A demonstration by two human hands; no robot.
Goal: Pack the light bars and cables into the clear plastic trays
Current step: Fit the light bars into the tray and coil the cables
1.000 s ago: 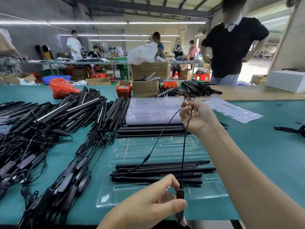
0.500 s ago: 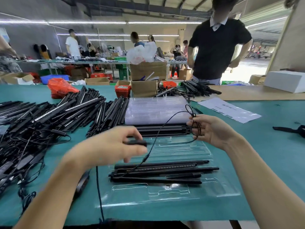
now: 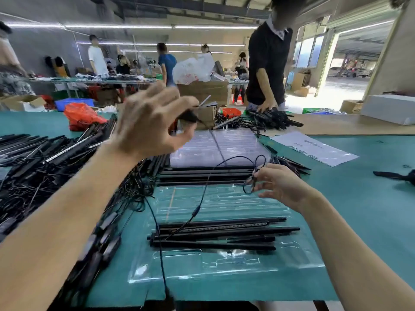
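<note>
A clear plastic tray point(image 3: 226, 263) lies on the green table in front of me, with several black light bars point(image 3: 222, 232) laid across its middle. My left hand point(image 3: 150, 124) is raised high above the table, pinching the black plug end of a thin black cable point(image 3: 202, 198) between thumb and fingers. My right hand point(image 3: 280, 187) hovers over the tray's far right corner and pinches small loops of the same cable. The cable runs down from the loops to the bars in the tray.
A stack of clear trays point(image 3: 215, 147) and more bars sit just behind. Heaps of black bars and cables point(image 3: 56, 167) fill the left side. A paper sheet point(image 3: 314, 148) lies at right. A person in black point(image 3: 267, 63) handles bars across the table.
My left hand has risen up and away from the tray with the cable's plug end. My right hand stayed near the tray's far right corner, still holding the loops.
</note>
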